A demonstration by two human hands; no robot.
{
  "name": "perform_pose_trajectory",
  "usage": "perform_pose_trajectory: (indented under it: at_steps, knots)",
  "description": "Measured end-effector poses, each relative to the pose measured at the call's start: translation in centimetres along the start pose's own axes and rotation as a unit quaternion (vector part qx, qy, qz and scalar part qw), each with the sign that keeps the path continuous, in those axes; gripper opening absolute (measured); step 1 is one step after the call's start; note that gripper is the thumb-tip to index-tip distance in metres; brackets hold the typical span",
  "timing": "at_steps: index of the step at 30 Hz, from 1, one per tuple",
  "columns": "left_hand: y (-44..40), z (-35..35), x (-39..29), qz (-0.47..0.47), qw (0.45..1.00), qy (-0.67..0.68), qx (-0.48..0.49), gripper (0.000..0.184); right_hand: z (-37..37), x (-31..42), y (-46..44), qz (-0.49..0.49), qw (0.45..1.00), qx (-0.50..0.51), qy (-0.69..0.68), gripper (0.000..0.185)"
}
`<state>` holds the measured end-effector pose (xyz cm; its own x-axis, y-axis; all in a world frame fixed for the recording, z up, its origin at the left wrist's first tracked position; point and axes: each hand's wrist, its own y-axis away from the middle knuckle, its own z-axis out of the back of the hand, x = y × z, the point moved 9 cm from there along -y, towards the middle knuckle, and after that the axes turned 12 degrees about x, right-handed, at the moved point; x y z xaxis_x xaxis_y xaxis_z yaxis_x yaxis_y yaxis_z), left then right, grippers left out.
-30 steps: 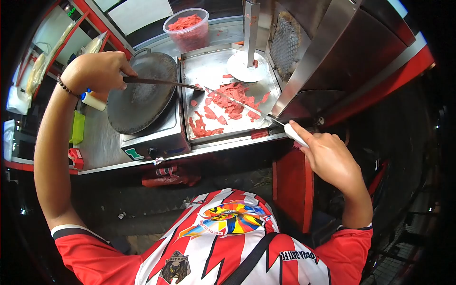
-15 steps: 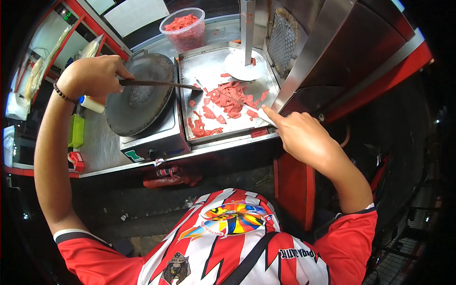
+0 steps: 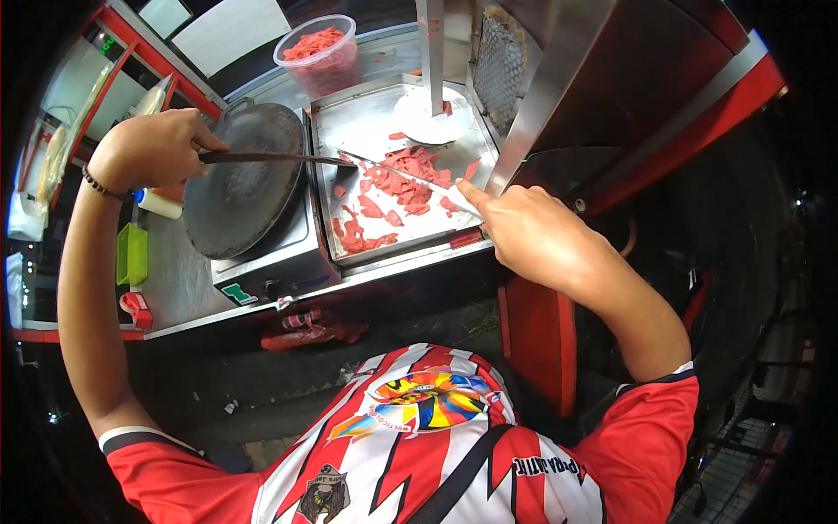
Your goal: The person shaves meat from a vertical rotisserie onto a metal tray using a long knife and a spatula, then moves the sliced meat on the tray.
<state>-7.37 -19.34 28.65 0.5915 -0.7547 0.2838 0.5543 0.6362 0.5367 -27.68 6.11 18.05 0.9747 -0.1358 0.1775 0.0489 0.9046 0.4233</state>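
Note:
My left hand [image 3: 157, 155] is closed around the dark handle of a spatula [image 3: 266, 158]. The spatula reaches across the pan to the left part of the metal tray [image 3: 362, 128]. A long knife [image 3: 419, 178] with a white handle is gripped in my right hand [image 3: 534, 229], index finger stretched along the handle. Its thin blade slants over the heap of sliced red meat [image 3: 403, 175], with the tip close to the spatula's head. Loose meat pieces lie scattered around the heap on the tray.
Left of the tray a dark round pan [image 3: 249, 188] sits tilted on a stove [image 3: 279, 278]. A clear tub [image 3: 321, 57] of red pieces stands behind. A metal post rises from a white disc [image 3: 428, 122]; a mesh burner [image 3: 502, 70] is at right. A green container [image 3: 132, 253] stands far left.
The knife's blade has swung left and up, from the middle of the meat heap to beside the spatula's head. The whole view has shifted slightly. Both hands keep their holds.

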Motion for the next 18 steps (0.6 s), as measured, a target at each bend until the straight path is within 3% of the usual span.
perform_pose_trajectory:
  at_steps: [4,7,10,18]
  knots:
    - [-0.4,-0.1,0.2,-0.008,1.000,0.003,-0.004,0.041,0.1,0.4,0.8,0.005,1.000,0.016,0.007,0.062]
    - [-0.9,-0.5,0.6,-0.016,1.000,-0.005,-0.005,0.042,0.0,0.3,1.4,0.004,1.000,-0.016,0.003,0.070]
    - [-1.3,-0.9,1.4,-0.016,1.000,-0.004,0.002,0.043,0.1,0.4,1.5,-0.004,1.000,0.019,0.019,0.062]
    - [-0.3,-0.6,0.5,0.004,1.000,-0.007,-0.003,0.043,0.1,-0.6,3.9,-0.024,0.998,0.063,0.006,0.068]
